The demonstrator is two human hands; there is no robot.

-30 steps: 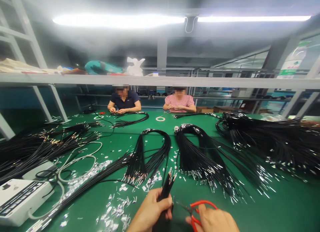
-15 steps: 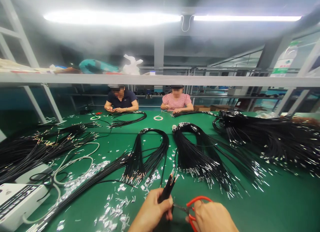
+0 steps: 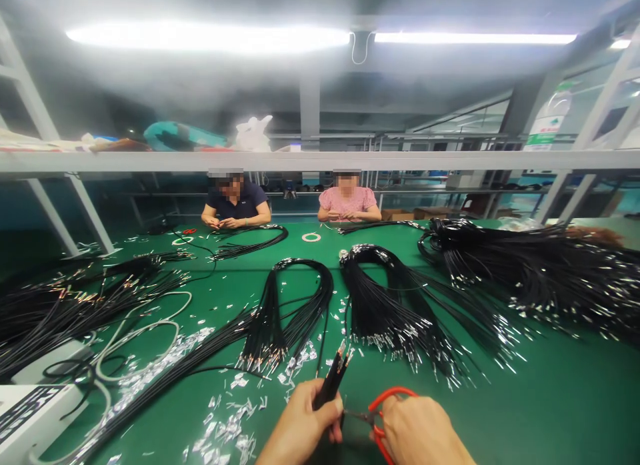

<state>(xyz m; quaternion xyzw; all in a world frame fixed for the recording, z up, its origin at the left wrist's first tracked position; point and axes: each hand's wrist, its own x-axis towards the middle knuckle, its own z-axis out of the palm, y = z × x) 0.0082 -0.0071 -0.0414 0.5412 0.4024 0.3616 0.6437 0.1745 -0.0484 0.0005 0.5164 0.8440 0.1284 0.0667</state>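
Spanning the view, the green tabletop point(image 3: 565, 405) bears looped black cable bundles point(image 3: 370, 298); toward its near edge the left hand's point(image 3: 311, 415) grip encircles a tilted cable bunch point(image 3: 330, 383), seemingly to gather its ends, the right hand point(image 3: 417, 425) holding red-handled scissors point(image 3: 395, 392) beside it.

Left hand point(image 3: 316, 411) is closed in a grip — thumb point(image 3: 330, 412) pointed inward, fingers curled. Right hand point(image 3: 413, 421) is held near it, back turned up, fingers bent under — both forearms point(image 3: 281, 446) cut off at the bottom edge.
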